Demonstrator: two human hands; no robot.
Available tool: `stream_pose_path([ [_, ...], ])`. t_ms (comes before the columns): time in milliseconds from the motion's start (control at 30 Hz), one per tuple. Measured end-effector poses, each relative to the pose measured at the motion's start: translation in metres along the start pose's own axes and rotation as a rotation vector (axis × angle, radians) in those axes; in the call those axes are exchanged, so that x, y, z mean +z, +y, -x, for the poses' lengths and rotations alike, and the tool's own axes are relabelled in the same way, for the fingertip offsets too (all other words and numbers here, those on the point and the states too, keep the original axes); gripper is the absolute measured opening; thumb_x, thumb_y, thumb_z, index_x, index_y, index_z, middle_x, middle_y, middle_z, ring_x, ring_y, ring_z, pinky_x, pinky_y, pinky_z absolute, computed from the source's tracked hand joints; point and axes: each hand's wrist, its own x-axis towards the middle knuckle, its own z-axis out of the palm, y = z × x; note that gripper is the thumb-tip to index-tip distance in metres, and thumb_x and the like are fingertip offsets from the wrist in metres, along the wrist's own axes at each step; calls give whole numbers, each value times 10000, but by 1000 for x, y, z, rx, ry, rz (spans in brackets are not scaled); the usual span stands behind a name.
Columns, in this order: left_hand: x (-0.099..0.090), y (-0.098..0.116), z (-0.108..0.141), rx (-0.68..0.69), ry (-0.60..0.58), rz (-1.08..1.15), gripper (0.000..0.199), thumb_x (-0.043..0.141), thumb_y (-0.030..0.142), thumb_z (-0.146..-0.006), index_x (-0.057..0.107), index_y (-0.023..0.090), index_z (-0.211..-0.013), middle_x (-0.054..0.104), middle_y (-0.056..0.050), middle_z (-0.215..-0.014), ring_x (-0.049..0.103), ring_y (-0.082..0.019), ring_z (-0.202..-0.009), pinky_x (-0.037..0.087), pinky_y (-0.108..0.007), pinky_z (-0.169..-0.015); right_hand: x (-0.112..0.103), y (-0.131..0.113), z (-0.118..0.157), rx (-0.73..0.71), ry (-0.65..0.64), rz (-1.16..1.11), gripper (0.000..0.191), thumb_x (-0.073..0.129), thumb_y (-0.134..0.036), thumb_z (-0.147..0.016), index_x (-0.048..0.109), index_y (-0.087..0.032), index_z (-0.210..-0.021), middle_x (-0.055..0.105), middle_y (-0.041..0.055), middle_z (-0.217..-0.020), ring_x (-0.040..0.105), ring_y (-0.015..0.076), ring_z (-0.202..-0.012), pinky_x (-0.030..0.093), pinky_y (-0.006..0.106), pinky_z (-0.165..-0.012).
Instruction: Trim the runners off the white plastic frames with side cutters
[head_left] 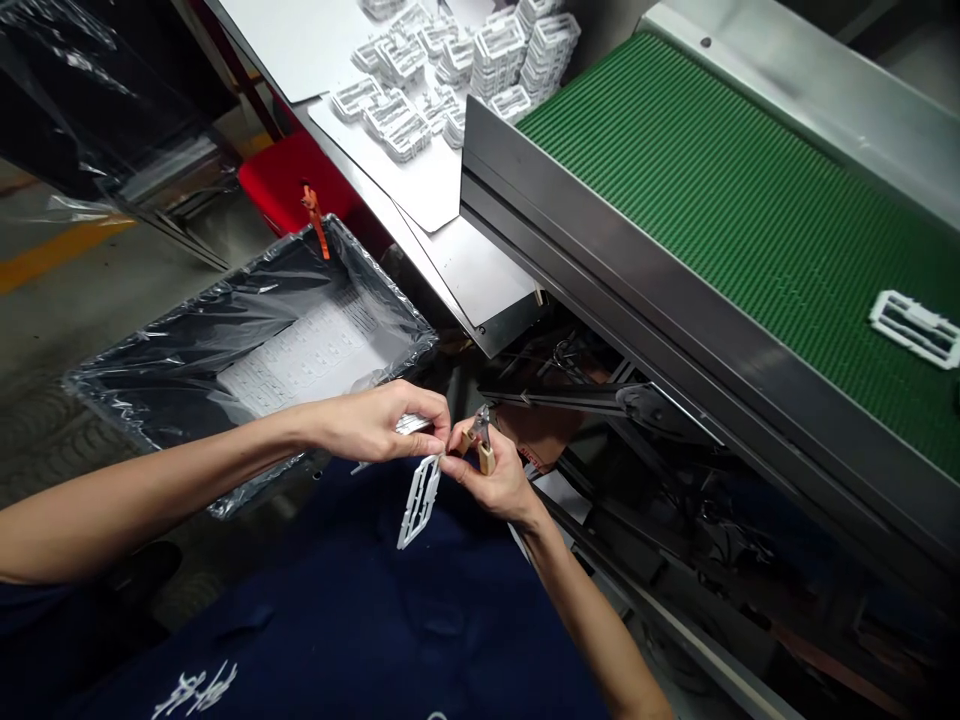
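My left hand [390, 420] is closed on a white plastic frame [420, 502], which hangs tilted below the fingertips. More white plastic [411, 424] shows inside the curled fingers of that hand; I cannot tell whether it is another frame. In my right hand [499, 482] is a pair of cutting nippers [482, 440] with tan handles, its metal jaws pointing up and away from me. The right thumb and fingertip meet the left fingertips at the top corner of the frame.
Left of my hands stands a crate [150, 335] lined with black plastic, holding rows of white parts. Stacked white frames [397, 125] cover the table [480, 265] beyond. A green conveyor belt [705, 200] on the right carries one white frame [916, 328]. A red stool [281, 180] stands behind the crate.
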Motion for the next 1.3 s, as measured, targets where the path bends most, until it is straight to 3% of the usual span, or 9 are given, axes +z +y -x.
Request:
stream_pose_path([
  [133, -1, -4, 4, 3, 39, -4, 204, 562, 320, -844, 659, 146, -889, 635, -71, -886, 556, -184, -807, 425, -263, -732, -1, 1, -4, -2, -27, 9, 161, 629, -283, -772, 501, -195, -817, 501, -11, -777, 472, 113, -690, 407, 242, -676],
  [333, -4, -2, 14, -119, 8, -2, 247, 573, 366, -832, 634, 139, -907, 634, -56, -864, 546, -190, -791, 415, -276, -717, 0, -2, -7, -4, -59, 18, 151, 634, -289, -780, 522, -196, -820, 511, -8, -767, 478, 116, -682, 407, 245, -669],
  [567, -4, 0, 10, -112, -15, -3, 238, 568, 368, -830, 619, 140, -873, 617, -42, -823, 529, -174, -745, 398, -255, -660, -6, -4, -11, -3, -100, 50, 190, 670, -296, -754, 519, -198, -814, 503, -22, -744, 455, 105, -650, 386, 231, -624],
  [767, 2, 1, 8, 22, 39, -153, 173, 524, 304, -867, 601, 150, -852, 580, -51, -851, 522, -164, -764, 400, -248, -689, -10, -1, -15, -4, -149, 77, 156, 641, -230, -758, 512, -198, -840, 502, -25, -753, 448, 100, -647, 381, 225, -616],
  [933, 12, 1, 14, 115, 134, -185, 152, 484, 251, -890, 544, 153, -791, 568, -77, -912, 534, -160, -796, 412, -254, -731, -3, -3, -7, -18, -69, 32, 153, 625, -263, -784, 498, -201, -843, 517, -7, -801, 493, 117, -707, 413, 244, -679],
  [1167, 12, 5, 15, 139, 115, -157, 119, 494, 222, -881, 554, 155, -804, 595, -79, -906, 553, -168, -811, 419, -254, -738, 0, -12, 0, -42, -50, 99, 133, 607, -261, -805, 514, -198, -876, 552, 6, -832, 536, 129, -758, 434, 251, -727],
  [1300, 5, 7, 14, 109, 66, -180, 128, 502, 228, -874, 580, 146, -813, 599, -68, -849, 546, -161, -759, 412, -249, -694, -11, -25, 4, 8, -78, 272, 148, 578, -292, -827, 544, -189, -927, 590, 13, -851, 556, 129, -762, 438, 244, -733],
])
